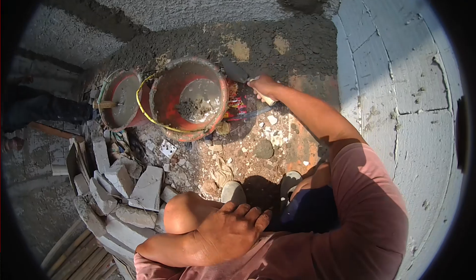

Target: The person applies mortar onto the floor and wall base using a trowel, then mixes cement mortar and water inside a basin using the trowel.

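My right hand [264, 87] is closed round the pale handle of a trowel [235, 72]. The trowel's dark blade lies beside the rim of a large red bucket [224, 101], near the wet mortar spread along the wall's foot. Inside that bucket are grey watery mix and a darker lump of mortar. A yellow cord hangs round its left side. My left hand [233, 230] rests near my knee and lap with its fingers lying flat, holding nothing. To the left, a smaller red bucket [136, 120] holds grey liquid and a tool with a wooden handle.
Broken grey blocks [147, 187] are piled at lower left, above bamboo poles [84, 257]. A grey block wall [377, 82] rises on the right. Rubble and a round stone [264, 149] lie before my feet. Another person's dark-clothed leg [49, 106] shows at far left.
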Tool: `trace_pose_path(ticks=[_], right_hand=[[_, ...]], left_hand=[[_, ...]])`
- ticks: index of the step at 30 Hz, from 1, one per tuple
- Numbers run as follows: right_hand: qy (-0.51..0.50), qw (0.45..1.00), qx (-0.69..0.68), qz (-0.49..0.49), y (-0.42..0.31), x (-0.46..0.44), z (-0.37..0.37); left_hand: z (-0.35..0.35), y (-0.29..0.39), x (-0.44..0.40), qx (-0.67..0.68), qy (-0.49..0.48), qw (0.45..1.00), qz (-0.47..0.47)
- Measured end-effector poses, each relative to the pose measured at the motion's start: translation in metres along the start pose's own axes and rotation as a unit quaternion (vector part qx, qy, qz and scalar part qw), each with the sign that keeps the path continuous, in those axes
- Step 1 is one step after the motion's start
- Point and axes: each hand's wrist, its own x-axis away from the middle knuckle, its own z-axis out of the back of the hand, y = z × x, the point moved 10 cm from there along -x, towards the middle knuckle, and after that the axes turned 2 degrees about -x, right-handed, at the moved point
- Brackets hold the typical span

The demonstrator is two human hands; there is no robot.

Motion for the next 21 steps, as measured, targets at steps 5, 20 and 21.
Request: trace_pose_path(ticks=[5, 20, 21], right_hand=[[0.120, 0.993, 0.023, 0.008, 0.022, -0.022, 0.123], [0.201, 0.979, -0.029, 0.025, -0.059, -0.112, 0.052], [0.208, 0.972, -0.106, -0.004, -0.055, -0.105, 0.066]], left_hand=[[0.006, -0.001, 0.006, 0.026, 0.022, 0.999, -0.005], [-0.003, -0.010, -0.015, 0.034, -0.015, 0.999, 0.037], [-0.002, -0.013, -0.015, 0.037, -0.009, 0.998, 0.044]])
